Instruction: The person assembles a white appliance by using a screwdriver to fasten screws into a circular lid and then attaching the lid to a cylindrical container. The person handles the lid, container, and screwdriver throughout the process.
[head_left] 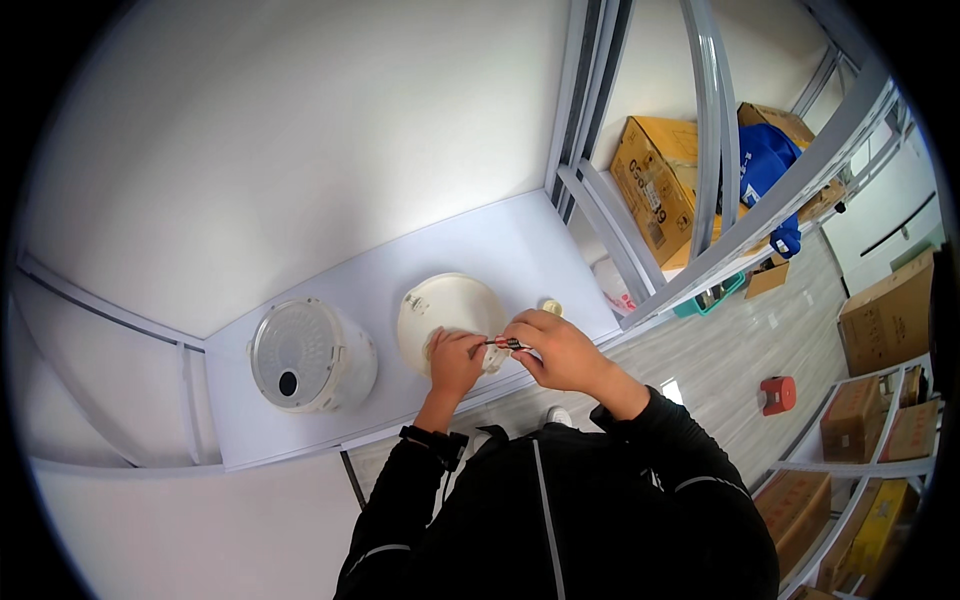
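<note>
A screwdriver (513, 343) with a red and black handle lies in the grip of my right hand (562, 350), its thin shaft pointing left. My left hand (457, 364) is over the round off-white plastic cover (455, 292), with curled fingers close to the screwdriver's tip. What those fingers hold is too small to make out. Just beyond my right hand sits a small pale yellow round piece (551, 306). To the left stands a white cylindrical housing (345, 365) with a translucent top and a dark round hole.
The pale work table (510, 235) meets a white wall behind. Metal frame posts (585, 110) rise at its right end. Beyond are a yellow carton (655, 185), a blue cloth bag (765, 160), a red stool (777, 395) and shelves of brown cartons (852, 420).
</note>
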